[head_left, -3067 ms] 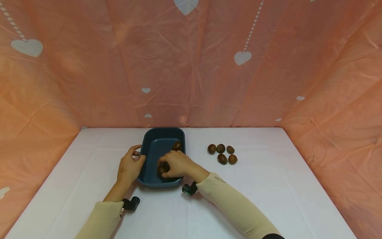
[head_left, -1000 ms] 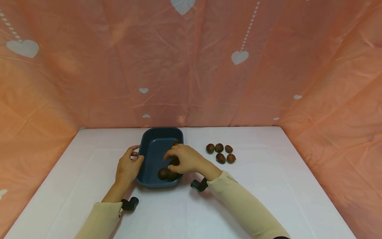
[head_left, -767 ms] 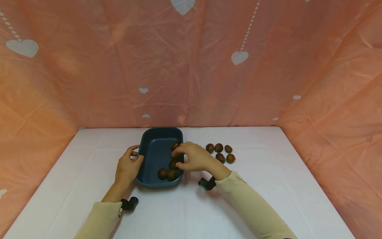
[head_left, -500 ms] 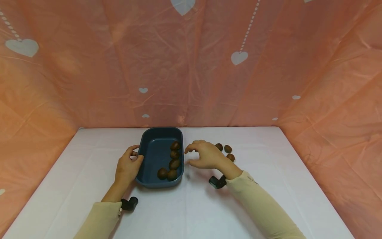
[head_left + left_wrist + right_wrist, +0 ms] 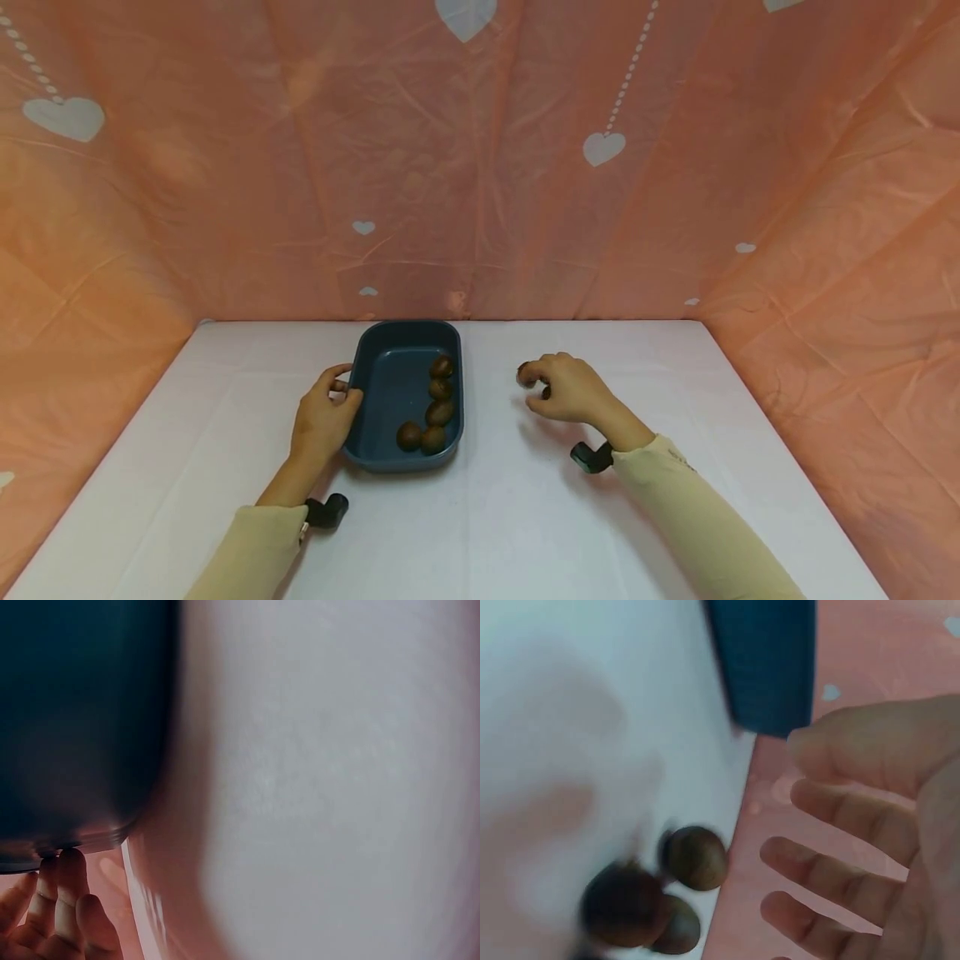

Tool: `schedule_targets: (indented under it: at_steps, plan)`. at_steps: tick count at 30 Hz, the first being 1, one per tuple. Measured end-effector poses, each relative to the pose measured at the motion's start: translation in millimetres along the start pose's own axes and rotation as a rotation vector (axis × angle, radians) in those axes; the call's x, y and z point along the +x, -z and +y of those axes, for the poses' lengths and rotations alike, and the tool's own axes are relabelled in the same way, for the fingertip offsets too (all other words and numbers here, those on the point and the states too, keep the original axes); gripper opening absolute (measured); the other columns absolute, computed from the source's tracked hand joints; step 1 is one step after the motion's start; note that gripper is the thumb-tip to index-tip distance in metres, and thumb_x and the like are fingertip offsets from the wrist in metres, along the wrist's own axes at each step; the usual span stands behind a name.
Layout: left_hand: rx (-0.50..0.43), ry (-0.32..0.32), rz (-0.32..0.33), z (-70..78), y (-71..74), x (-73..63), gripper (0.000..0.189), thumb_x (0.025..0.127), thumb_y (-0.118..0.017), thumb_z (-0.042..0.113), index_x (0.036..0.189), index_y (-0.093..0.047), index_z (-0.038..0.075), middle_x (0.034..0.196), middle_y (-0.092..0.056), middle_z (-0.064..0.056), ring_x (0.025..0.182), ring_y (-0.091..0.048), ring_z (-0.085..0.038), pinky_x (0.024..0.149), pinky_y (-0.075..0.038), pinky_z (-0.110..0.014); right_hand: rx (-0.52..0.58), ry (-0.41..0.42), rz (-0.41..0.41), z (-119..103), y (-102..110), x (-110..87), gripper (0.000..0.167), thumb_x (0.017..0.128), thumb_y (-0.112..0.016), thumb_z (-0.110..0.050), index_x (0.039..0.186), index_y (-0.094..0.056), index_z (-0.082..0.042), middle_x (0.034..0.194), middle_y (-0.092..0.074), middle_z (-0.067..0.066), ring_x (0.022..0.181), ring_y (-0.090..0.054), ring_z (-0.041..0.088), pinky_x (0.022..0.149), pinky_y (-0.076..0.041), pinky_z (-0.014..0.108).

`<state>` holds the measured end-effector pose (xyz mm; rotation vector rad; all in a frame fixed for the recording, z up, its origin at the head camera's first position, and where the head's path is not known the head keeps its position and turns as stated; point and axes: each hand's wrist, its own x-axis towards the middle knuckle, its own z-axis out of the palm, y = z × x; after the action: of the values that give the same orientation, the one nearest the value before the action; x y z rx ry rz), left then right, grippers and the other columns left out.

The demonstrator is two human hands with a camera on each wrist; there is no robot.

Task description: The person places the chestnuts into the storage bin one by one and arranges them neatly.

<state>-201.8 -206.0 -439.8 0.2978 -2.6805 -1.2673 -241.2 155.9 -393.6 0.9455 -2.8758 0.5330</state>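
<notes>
A dark blue rectangular tray (image 5: 390, 392) stands left of centre on the white table, with several brown chestnuts (image 5: 439, 412) along its right side and near end. My left hand (image 5: 321, 425) rests against the tray's left side; its fingertips (image 5: 71, 862) touch the outer wall in the left wrist view. Over the loose chestnuts to the right hovers my right hand (image 5: 573, 392), thumb and fingers spread apart with nothing gripped. One chestnut (image 5: 522, 374) shows past its fingertips, and the hand mostly hides the others. In the right wrist view several chestnuts (image 5: 697, 857) lie beside the fingers.
A white cloth covers the table (image 5: 480, 533). Orange sheeting (image 5: 480, 183) with pale hearts hangs behind and at both sides. Small black cameras (image 5: 327, 511) sit on both wrists.
My right hand has let go of a chestnut inside the tray, come out over its right rim and moved right to the loose chestnuts. The left hand has stayed at the tray's side.
</notes>
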Motion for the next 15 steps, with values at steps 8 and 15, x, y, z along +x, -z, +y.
schedule_targets:
  at_steps: [8,15]
  plan:
    - [0.0,-0.007,-0.005,-0.9,0.5,1.8,0.045,0.093,-0.053,0.024,0.137,-0.049,0.017,0.114,-0.058,-0.014,0.089,-0.058,-0.027,0.069,-0.043,-0.03,-0.08,-0.053,0.009,19.3,-2.3,-12.8,0.026,0.073,-0.069,-0.017,0.099,-0.072,-0.015,0.092,-0.07,-0.001,0.08,-0.058,0.022,0.067,-0.046,0.039]
    - [0.007,-0.009,-0.004,-1.2,-0.1,1.7,0.045,0.093,-0.053,0.024,0.137,-0.05,0.017,0.113,-0.059,-0.014,0.086,-0.058,-0.026,0.067,-0.042,-0.03,-0.109,-0.107,-0.007,27.4,-4.2,-18.1,0.024,0.073,-0.072,-0.02,0.097,-0.072,-0.017,0.086,-0.068,-0.002,0.078,-0.055,0.021,0.068,-0.043,0.038]
